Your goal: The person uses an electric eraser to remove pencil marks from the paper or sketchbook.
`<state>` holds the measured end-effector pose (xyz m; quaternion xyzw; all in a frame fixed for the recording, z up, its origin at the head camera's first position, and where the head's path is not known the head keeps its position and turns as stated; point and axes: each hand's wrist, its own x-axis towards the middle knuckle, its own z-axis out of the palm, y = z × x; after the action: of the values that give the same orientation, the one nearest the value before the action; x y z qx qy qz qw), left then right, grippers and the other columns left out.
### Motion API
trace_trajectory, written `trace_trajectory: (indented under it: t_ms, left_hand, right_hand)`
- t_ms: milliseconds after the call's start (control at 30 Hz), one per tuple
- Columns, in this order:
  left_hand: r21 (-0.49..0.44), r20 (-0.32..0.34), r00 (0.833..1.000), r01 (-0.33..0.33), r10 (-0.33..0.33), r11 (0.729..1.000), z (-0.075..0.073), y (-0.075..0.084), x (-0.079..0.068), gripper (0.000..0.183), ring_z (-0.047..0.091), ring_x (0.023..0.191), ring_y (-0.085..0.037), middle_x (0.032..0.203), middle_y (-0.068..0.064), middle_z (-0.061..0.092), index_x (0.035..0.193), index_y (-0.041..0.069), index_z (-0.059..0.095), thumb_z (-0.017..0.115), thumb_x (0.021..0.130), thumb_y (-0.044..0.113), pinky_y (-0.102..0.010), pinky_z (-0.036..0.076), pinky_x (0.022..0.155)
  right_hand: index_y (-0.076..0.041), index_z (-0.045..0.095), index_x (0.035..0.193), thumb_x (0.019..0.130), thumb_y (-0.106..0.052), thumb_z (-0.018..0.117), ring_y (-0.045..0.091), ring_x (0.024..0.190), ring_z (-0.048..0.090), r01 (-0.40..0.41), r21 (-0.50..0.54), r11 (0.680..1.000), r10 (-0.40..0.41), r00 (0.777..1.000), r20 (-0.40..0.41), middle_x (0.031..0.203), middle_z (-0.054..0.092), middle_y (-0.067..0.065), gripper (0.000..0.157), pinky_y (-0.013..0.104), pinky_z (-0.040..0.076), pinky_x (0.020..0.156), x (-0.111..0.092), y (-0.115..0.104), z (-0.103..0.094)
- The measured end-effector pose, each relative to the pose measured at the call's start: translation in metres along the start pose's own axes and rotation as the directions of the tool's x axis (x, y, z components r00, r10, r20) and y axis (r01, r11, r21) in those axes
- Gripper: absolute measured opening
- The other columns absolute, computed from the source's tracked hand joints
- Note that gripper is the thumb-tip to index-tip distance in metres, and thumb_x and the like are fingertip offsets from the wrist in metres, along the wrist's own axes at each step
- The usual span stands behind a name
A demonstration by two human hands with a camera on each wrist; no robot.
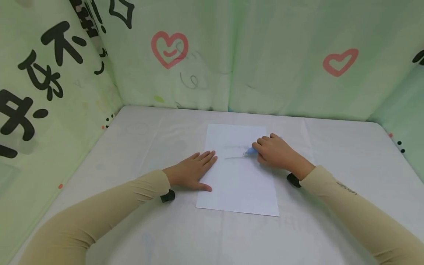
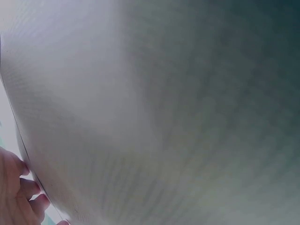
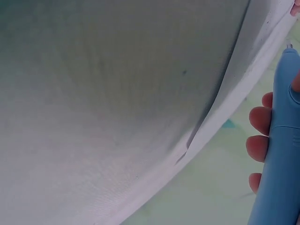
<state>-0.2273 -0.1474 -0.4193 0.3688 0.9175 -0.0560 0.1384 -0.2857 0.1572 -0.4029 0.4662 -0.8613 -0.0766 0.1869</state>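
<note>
A sheet of white paper (image 1: 236,187) lies on the white-covered table, with a grey line (image 1: 233,158) and a fainter one above it. My left hand (image 1: 191,171) rests flat over the paper's left edge, fingers spread and thumb out to the side. In my right hand (image 1: 275,151) I grip a blue electric eraser (image 3: 280,140), its narrow tip right at the end of the grey line. The right wrist view shows the thumb on the eraser's round button and the fingertips (image 3: 259,120) wrapped round from behind. Only part of my left hand shows in the left wrist view.
The white tablecloth (image 1: 179,243) spreads around the paper on all sides. A green curtain (image 1: 278,55) with hearts and black lettering hangs behind the table and along both sides. Dark wrist devices (image 1: 168,195) sit under both beige sleeves (image 1: 132,195).
</note>
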Motion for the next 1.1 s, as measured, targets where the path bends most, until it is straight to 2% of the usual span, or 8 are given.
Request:
trace_trajectory:
  t_ms: [333, 733, 1100]
  left_hand:
    - [-0.013, 0.009, 1.000, 0.012, -0.011, 1.000, 0.0005, 0.0015, -0.0008, 0.101, 0.004, 0.149, -0.023, 0.161, -0.007, 0.001, 0.152, 0.009, 0.003, 0.043, 0.084, 0.072, -0.043, 0.013, 0.120]
    - [-0.011, 0.004, 1.000, 0.007, -0.007, 1.000, 0.0003, 0.0013, -0.0010, 0.100, 0.004, 0.149, -0.022, 0.161, -0.007, 0.001, 0.152, 0.009, 0.003, 0.042, 0.084, 0.072, -0.043, 0.013, 0.120]
    - [0.000, -0.004, 1.000, -0.001, 0.001, 1.000, -0.0002, 0.0006, -0.0012, 0.100, 0.005, 0.149, -0.023, 0.161, -0.008, 0.002, 0.152, 0.009, 0.004, 0.042, 0.085, 0.072, -0.044, 0.014, 0.120]
  right_hand:
    - [-0.007, 0.054, 0.076, 0.076, -0.007, 0.060, 0.016, 0.054, 0.040, 0.008, 0.018, 1.000, -0.009, 0.999, 0.043, 0.059, 0.045, 0.001, 0.005, 0.028, 0.026, 0.056, 0.0002, -0.0012, 0.0003]
    - [-0.008, 0.055, 0.077, 0.077, -0.008, 0.063, 0.017, 0.056, 0.046, 0.020, 0.015, 1.000, -0.021, 0.999, 0.047, 0.061, 0.050, 0.001, 0.007, 0.030, 0.031, 0.056, 0.0013, -0.0014, 0.0005]
    - [-0.009, 0.053, 0.074, 0.076, -0.008, 0.062, 0.015, 0.054, 0.039, 0.020, 0.014, 1.000, -0.021, 0.998, 0.059, 0.058, 0.045, -0.001, 0.009, 0.027, 0.022, 0.056, 0.0021, -0.0007, 0.0029]
